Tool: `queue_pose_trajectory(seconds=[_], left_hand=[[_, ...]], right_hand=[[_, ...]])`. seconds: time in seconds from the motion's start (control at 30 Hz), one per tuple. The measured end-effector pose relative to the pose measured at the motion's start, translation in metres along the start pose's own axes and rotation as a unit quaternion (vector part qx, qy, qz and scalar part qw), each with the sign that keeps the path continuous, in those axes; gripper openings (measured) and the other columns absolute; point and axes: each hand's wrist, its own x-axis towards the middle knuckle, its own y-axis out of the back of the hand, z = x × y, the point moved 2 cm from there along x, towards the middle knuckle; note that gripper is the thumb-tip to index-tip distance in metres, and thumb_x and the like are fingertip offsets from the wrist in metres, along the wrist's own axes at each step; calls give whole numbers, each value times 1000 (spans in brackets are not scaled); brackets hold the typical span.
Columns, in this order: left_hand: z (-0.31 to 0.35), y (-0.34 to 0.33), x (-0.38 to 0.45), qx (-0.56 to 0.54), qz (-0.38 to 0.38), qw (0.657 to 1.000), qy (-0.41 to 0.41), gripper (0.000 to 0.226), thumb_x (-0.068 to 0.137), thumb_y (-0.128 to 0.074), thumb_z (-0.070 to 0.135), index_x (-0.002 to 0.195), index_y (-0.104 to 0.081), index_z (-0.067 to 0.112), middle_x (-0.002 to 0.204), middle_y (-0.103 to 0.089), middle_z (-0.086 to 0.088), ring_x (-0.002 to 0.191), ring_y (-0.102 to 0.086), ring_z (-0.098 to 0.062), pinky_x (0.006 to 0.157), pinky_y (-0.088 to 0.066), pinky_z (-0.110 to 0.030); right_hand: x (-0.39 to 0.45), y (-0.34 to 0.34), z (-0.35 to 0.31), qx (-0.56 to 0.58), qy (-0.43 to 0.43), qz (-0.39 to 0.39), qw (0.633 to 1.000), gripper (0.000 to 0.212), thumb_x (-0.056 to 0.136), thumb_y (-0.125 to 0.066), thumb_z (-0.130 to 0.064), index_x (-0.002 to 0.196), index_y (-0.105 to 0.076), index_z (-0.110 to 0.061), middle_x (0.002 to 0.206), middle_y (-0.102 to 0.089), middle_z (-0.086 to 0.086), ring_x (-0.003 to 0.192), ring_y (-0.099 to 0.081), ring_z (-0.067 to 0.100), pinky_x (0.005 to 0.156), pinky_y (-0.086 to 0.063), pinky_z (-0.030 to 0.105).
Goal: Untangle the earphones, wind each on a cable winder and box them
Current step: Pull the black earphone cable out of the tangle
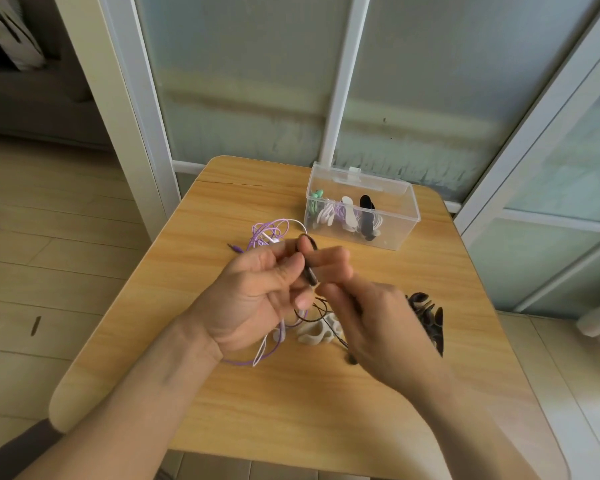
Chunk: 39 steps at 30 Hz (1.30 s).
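Observation:
My left hand (257,292) and my right hand (371,317) meet above the middle of the wooden table (291,403), both pinching a dark brown earphone cable (310,271) that loops down between them. A tangle of purple and white earphone cables (269,232) lies just behind my left hand, its purple plug (235,248) pointing left, and strands run under my left palm. White cable winders (317,332) lie below my hands. Dark cable winders (428,313) sit to the right of my right hand, blurred.
A clear plastic box (395,233) stands open at the back right of the table and holds several wound earphones, green, white, purple and black. Frosted glass door panels rise right behind the table. Tiled floor lies to the left.

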Motion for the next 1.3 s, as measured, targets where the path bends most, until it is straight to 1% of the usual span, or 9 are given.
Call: queue_pose_trajectory(seconds=[0.23, 0.33, 0.63, 0.7, 0.83, 0.93, 1.1, 1.2, 1.3], left_hand=[[5, 8, 3, 244, 173, 939, -170, 16, 92, -54, -4, 106, -61, -1, 106, -74, -16, 100, -72, -28, 61, -49, -15], [-5, 13, 2, 438, 164, 865, -178, 20, 93, -59, -4, 107, -70, 5, 100, -77, -2, 95, -73, -14, 85, -56, -24], [-9, 5, -6, 703, 59, 705, -72, 32, 103, -40, 31, 72, -40, 25, 64, -52, 7, 57, -53, -7, 61, -45, -39], [-2, 11, -7, 668, 80, 739, -46, 30, 98, -40, 32, 69, -46, 25, 64, -60, 4, 62, -60, -13, 63, -47, -37], [16, 16, -4, 397, 126, 909, -22, 27, 87, -46, 28, 65, -45, 14, 55, -39, 6, 51, -32, -8, 47, -30, -14], [22, 23, 0, 220, 190, 956, -46, 32, 86, -47, 22, 54, -45, 18, 50, -32, 3, 45, -23, -10, 42, -15, -20], [38, 40, -2, 69, 296, 948, -97, 40, 97, -36, 21, 57, -35, 21, 46, -29, 5, 37, -19, -9, 50, -10, -30], [44, 49, -3, 79, 311, 942, -103, 34, 98, -36, 21, 64, -34, 20, 48, -32, 6, 37, -21, -9, 48, -14, -28], [36, 50, -1, 147, 328, 930, -79, 35, 100, -40, 19, 66, -40, 17, 49, -33, 5, 37, -22, -9, 47, -15, -28]], right_hand=[[-7, -23, -17, -3, 48, -72, 996, 22, 103, -38, -36, 102, -54, -21, 72, -47, -13, 67, -48, 25, 59, -44, 47], [-3, -16, -16, -20, 62, -44, 997, 21, 102, -47, -34, 99, -62, -20, 72, -59, -7, 65, -53, 21, 58, -47, 44], [3, 15, -1, -16, 30, 123, 992, 11, 74, -88, -22, 77, -77, -23, 58, -57, -17, 53, -50, -2, 56, -33, 6], [5, 23, 5, -9, 10, 144, 989, 14, 73, -89, -19, 76, -76, -20, 60, -61, -15, 55, -53, 1, 56, -37, 8], [8, 35, 18, 82, -98, 168, 977, 8, 80, -83, -19, 84, -76, -18, 72, -70, -11, 68, -65, 2, 64, -52, 15], [9, 34, 27, 63, -140, 187, 970, 1, 89, -73, -23, 90, -73, -23, 83, -71, -12, 77, -66, 7, 73, -56, 23], [11, 48, 53, -53, -249, 200, 946, 28, 100, -52, -39, 108, -67, -16, 103, -59, 3, 83, -59, 18, 65, -42, 26], [10, 61, 70, 119, -310, 189, 924, 41, 103, -49, -42, 111, -69, -8, 83, -64, 1, 74, -62, 21, 66, -48, 35], [8, 66, 67, 240, -277, 325, 872, 29, 102, -56, -34, 115, -63, -9, 93, -67, -1, 82, -71, 18, 76, -55, 37]])
